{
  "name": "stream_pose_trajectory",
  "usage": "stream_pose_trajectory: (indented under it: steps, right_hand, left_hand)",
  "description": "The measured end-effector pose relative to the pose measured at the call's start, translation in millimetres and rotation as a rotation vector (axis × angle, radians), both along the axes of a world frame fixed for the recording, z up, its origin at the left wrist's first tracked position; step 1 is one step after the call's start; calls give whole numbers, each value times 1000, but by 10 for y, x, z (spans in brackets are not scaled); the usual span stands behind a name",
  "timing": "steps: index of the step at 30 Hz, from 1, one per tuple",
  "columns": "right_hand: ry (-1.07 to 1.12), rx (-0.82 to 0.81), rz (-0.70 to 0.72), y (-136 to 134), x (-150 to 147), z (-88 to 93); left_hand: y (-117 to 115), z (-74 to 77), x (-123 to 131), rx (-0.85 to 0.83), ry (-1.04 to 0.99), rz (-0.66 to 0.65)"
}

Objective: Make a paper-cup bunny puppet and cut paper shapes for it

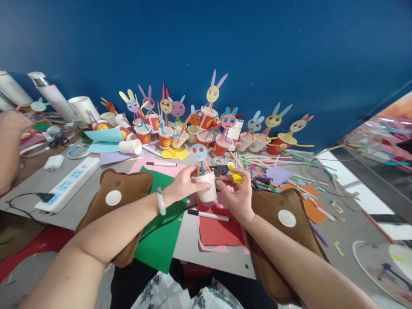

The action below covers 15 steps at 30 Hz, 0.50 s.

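Observation:
My left hand (pixel 184 185) grips a white paper cup (pixel 206 188) by its side, upright, the thumb across its front. A pale blue paper face (pixel 198 152) with pinkish-red eyes rises from the cup on blue and orange pipe cleaners. At the cup's right side, my right hand (pixel 238 195) has its fingers bent and drawn together close to the wall; what they pinch, if anything, is too small to make out. Just behind its index finger shows a yellow object with a white end (pixel 236 175). Under the cup lie red paper (pixel 219 231) and a white marker with a black cap (pixel 209 215).
Several cups with rabbit-faced figures (pixel 228 121) line the blue wall. Brown cushions (pixel 112 219) flank green paper (pixel 161 240). A power strip (pixel 69 184) lies left; loose pipe cleaners (pixel 289 159) and paper scraps lie right. Another person's arm (pixel 11 150) reaches in at far left.

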State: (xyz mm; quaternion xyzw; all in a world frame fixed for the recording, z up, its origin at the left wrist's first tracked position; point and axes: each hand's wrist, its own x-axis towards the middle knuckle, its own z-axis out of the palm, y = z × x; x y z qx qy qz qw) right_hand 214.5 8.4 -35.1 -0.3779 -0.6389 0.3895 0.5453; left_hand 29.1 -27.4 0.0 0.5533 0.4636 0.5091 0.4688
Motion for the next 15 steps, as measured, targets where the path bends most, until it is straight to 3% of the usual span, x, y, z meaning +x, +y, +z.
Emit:
stream_pose_trajectory:
  steps: [15]
  right_hand:
    - [3, 12, 21, 9, 16, 15]
  left_hand:
    - [-9, -3, 1, 14, 25, -3]
